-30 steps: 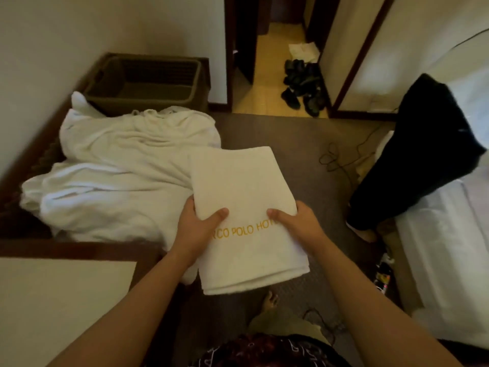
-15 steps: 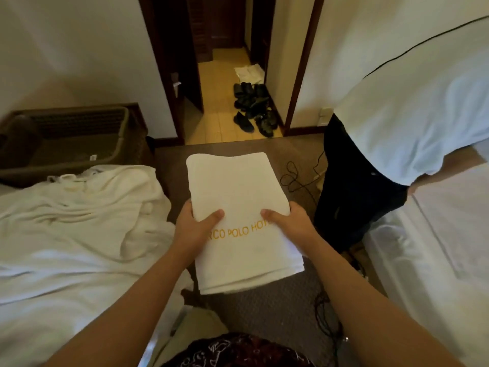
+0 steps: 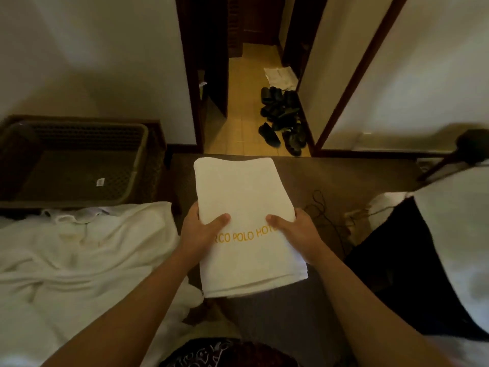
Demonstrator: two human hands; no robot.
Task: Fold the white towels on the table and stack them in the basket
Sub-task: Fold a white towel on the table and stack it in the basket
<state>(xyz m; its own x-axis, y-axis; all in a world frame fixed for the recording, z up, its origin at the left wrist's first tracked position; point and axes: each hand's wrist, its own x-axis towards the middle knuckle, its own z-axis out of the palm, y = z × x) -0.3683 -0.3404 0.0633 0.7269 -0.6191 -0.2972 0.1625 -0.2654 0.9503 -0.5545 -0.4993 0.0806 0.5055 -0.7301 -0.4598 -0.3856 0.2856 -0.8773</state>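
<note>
Both hands (image 3: 248,234) grip folded towel (image 3: 243,197) — above brown carpet (image 3: 344,176); basket (image 3: 79,160) left.

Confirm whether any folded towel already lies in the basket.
No: the basket holds no towel; both hands grip the folded towel above the floor.

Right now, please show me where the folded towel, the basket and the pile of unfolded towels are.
folded towel (image 3: 243,192): head view, bare upper half.
basket (image 3: 141,154): head view, right rim.
pile of unfolded towels (image 3: 87,250): head view, middle of the crumpled cloth.
</note>
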